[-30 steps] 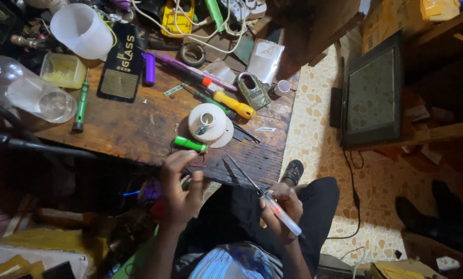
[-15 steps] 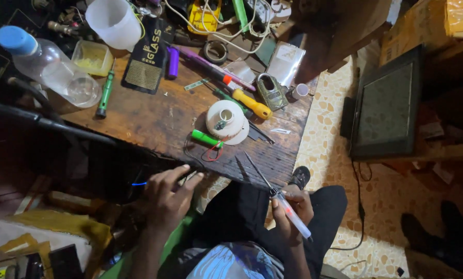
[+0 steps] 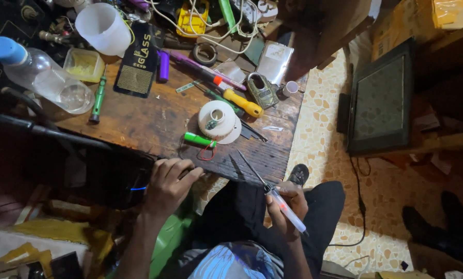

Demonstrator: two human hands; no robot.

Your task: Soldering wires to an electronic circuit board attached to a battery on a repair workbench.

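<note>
My right hand (image 3: 285, 206) grips a soldering iron (image 3: 272, 194) with a clear handle, its thin tip pointing up-left over the near edge of the wooden table (image 3: 154, 119). My left hand (image 3: 168, 182) rests on the table's front edge with its fingers curled over a dark object (image 3: 118, 178) that shows a small blue light. Just beyond my left hand lie a small green cylinder (image 3: 199, 139) with a red wire loop and a white round reel (image 3: 218, 120).
A yellow-handled screwdriver (image 3: 241, 103), padlock (image 3: 261, 90), clear plastic bottle (image 3: 40, 75), white cup (image 3: 103, 28), black card and cables crowd the table. A dark flat monitor (image 3: 380, 101) leans at the right on the tiled floor. Another person's shoes (image 3: 451, 227) show at lower right.
My left hand has slid down off the tabletop onto the dark object at the front edge. My right hand keeps the soldering iron, slightly lower. The view has shifted right.
</note>
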